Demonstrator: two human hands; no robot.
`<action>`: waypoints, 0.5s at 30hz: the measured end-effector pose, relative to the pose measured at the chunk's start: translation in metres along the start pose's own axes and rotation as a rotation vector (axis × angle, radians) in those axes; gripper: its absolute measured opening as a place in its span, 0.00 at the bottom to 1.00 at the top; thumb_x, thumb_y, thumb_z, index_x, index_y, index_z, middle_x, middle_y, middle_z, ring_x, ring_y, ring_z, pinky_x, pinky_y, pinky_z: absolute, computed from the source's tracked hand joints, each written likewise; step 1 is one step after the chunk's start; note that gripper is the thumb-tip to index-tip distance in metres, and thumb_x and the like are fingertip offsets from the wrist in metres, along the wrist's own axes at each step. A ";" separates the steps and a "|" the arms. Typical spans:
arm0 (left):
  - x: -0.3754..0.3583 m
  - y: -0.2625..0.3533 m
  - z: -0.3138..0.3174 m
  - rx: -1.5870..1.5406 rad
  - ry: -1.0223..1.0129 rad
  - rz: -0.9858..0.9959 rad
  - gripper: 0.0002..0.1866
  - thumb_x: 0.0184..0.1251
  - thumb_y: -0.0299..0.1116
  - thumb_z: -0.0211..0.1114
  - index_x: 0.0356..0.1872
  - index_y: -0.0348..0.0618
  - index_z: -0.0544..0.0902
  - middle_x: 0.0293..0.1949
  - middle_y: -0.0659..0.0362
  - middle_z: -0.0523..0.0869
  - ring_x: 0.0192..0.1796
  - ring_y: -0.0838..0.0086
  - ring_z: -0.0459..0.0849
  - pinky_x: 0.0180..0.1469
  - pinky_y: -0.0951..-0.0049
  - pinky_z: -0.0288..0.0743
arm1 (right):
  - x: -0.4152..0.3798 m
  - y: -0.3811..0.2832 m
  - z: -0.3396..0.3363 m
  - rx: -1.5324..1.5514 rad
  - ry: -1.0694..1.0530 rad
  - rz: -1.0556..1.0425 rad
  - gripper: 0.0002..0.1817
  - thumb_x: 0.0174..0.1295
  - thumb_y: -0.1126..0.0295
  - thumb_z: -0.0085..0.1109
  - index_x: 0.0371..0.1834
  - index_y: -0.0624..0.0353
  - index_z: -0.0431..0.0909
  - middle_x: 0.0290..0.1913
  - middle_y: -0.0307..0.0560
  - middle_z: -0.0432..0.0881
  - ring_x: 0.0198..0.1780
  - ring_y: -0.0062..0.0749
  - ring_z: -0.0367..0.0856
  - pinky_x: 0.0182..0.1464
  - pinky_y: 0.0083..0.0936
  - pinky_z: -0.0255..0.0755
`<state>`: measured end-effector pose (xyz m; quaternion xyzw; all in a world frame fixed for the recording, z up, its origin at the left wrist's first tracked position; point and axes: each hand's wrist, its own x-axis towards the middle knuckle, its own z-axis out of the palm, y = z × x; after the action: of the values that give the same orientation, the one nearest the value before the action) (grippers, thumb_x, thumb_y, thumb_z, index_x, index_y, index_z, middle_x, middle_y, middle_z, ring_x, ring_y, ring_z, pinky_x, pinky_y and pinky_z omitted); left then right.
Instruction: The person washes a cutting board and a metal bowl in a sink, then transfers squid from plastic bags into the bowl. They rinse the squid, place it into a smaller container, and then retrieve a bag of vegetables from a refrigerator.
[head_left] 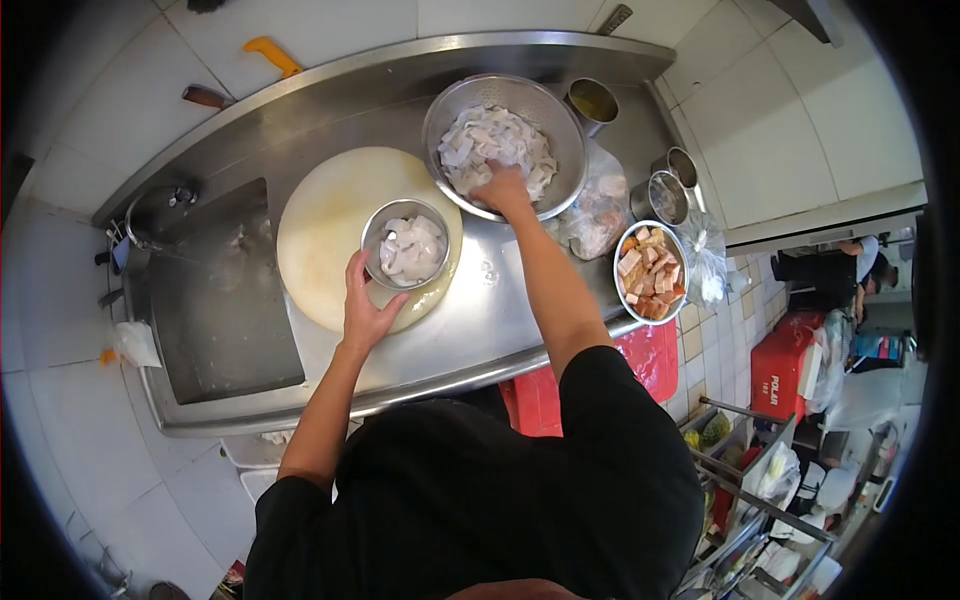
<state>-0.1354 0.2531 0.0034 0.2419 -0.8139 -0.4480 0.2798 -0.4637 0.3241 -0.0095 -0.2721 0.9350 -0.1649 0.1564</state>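
Observation:
My left hand (366, 305) rests against the near rim of a small steel bowl (375, 232) part-filled with pale white slices, which sits on a round cream cutting board (325, 215). My right hand (503, 189) reaches into a large steel bowl (560, 125) heaped with the same white slices (480, 140); its fingers are buried among them, so what they grip is hidden. Both bowls stand on a stainless steel counter (480, 320).
A sink basin (215, 320) with a tap lies left of the board. A bowl of brown cubed pieces (650, 272), small steel cups (667, 195), a tin (592, 103) and plastic bags (598, 215) crowd the right. Red crates (650, 355) sit below; another person (865, 265) stands far right.

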 end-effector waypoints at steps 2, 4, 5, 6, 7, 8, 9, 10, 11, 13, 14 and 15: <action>-0.005 -0.007 0.004 -0.014 0.012 -0.007 0.50 0.48 0.33 0.77 0.71 0.36 0.55 0.68 0.45 0.62 0.68 0.57 0.67 0.66 0.59 0.66 | 0.000 -0.001 -0.001 0.063 0.046 0.007 0.38 0.41 0.54 0.71 0.61 0.52 0.76 0.60 0.65 0.72 0.62 0.57 0.72 0.62 0.39 0.70; -0.003 -0.012 0.009 -0.023 0.031 0.001 0.51 0.48 0.34 0.76 0.72 0.36 0.55 0.68 0.45 0.62 0.67 0.56 0.67 0.65 0.60 0.66 | 0.012 0.013 0.007 0.094 0.082 -0.089 0.35 0.40 0.57 0.70 0.57 0.53 0.79 0.56 0.65 0.76 0.60 0.54 0.74 0.61 0.37 0.72; -0.004 -0.016 0.010 -0.025 0.041 0.007 0.51 0.48 0.35 0.77 0.72 0.36 0.55 0.68 0.44 0.62 0.67 0.55 0.68 0.64 0.61 0.67 | 0.016 0.018 0.008 0.109 0.099 -0.139 0.33 0.39 0.59 0.70 0.55 0.53 0.80 0.54 0.64 0.78 0.59 0.53 0.75 0.60 0.35 0.72; -0.004 -0.018 0.010 -0.029 0.052 0.009 0.50 0.48 0.36 0.77 0.71 0.36 0.56 0.68 0.44 0.63 0.67 0.54 0.68 0.63 0.62 0.67 | 0.013 0.014 -0.004 0.150 0.075 -0.106 0.32 0.39 0.60 0.69 0.54 0.54 0.81 0.53 0.64 0.79 0.58 0.52 0.76 0.59 0.35 0.73; -0.005 -0.020 0.011 -0.012 0.052 0.014 0.50 0.48 0.36 0.77 0.72 0.36 0.55 0.68 0.44 0.63 0.67 0.54 0.68 0.64 0.61 0.67 | 0.011 0.012 -0.016 0.186 0.047 -0.074 0.31 0.39 0.60 0.69 0.52 0.55 0.82 0.52 0.64 0.80 0.57 0.51 0.77 0.59 0.34 0.73; -0.005 -0.021 0.011 0.003 0.053 0.014 0.50 0.48 0.35 0.76 0.72 0.36 0.55 0.68 0.44 0.63 0.67 0.54 0.68 0.64 0.61 0.67 | 0.008 0.013 -0.025 0.219 0.015 -0.040 0.30 0.38 0.61 0.68 0.51 0.56 0.83 0.50 0.63 0.81 0.56 0.50 0.79 0.58 0.34 0.74; -0.006 -0.022 0.012 0.018 0.053 0.012 0.50 0.49 0.35 0.76 0.72 0.36 0.55 0.68 0.43 0.63 0.67 0.53 0.67 0.64 0.61 0.67 | 0.013 0.020 -0.022 0.179 0.089 -0.062 0.31 0.38 0.61 0.68 0.51 0.59 0.82 0.49 0.63 0.83 0.51 0.51 0.81 0.56 0.36 0.75; -0.008 -0.022 0.012 0.011 0.046 0.000 0.50 0.48 0.34 0.76 0.72 0.35 0.55 0.68 0.43 0.63 0.68 0.54 0.66 0.66 0.61 0.65 | 0.014 0.025 -0.026 0.187 0.088 -0.062 0.31 0.38 0.61 0.68 0.50 0.60 0.82 0.47 0.62 0.83 0.50 0.52 0.82 0.55 0.36 0.75; -0.007 -0.021 0.011 0.004 0.039 -0.010 0.51 0.48 0.34 0.76 0.72 0.33 0.54 0.69 0.43 0.62 0.69 0.54 0.65 0.67 0.60 0.63 | 0.009 0.020 -0.042 0.195 0.089 -0.062 0.30 0.37 0.61 0.68 0.50 0.61 0.82 0.45 0.62 0.84 0.50 0.52 0.82 0.55 0.36 0.75; -0.006 -0.019 0.011 0.003 0.033 -0.021 0.51 0.49 0.33 0.76 0.72 0.32 0.54 0.70 0.43 0.62 0.71 0.54 0.64 0.69 0.60 0.61 | 0.019 0.033 -0.043 0.211 0.209 -0.087 0.29 0.36 0.63 0.69 0.47 0.62 0.83 0.40 0.61 0.85 0.45 0.52 0.84 0.51 0.35 0.77; -0.006 -0.019 0.011 0.008 0.034 -0.025 0.51 0.49 0.34 0.76 0.71 0.32 0.54 0.70 0.43 0.62 0.71 0.54 0.64 0.69 0.60 0.61 | 0.017 0.033 -0.054 0.263 0.195 -0.075 0.29 0.36 0.64 0.69 0.47 0.62 0.83 0.40 0.61 0.85 0.45 0.53 0.84 0.51 0.35 0.77; -0.006 -0.018 0.011 0.013 0.033 -0.029 0.51 0.49 0.34 0.76 0.71 0.32 0.54 0.69 0.42 0.62 0.71 0.54 0.64 0.69 0.60 0.61 | 0.012 0.027 -0.073 0.314 0.179 -0.062 0.29 0.36 0.65 0.69 0.47 0.62 0.83 0.40 0.61 0.85 0.45 0.53 0.84 0.51 0.35 0.77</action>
<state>-0.1354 0.2547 -0.0185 0.2629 -0.8083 -0.4429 0.2852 -0.5133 0.3554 0.0431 -0.2570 0.8992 -0.3372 0.1078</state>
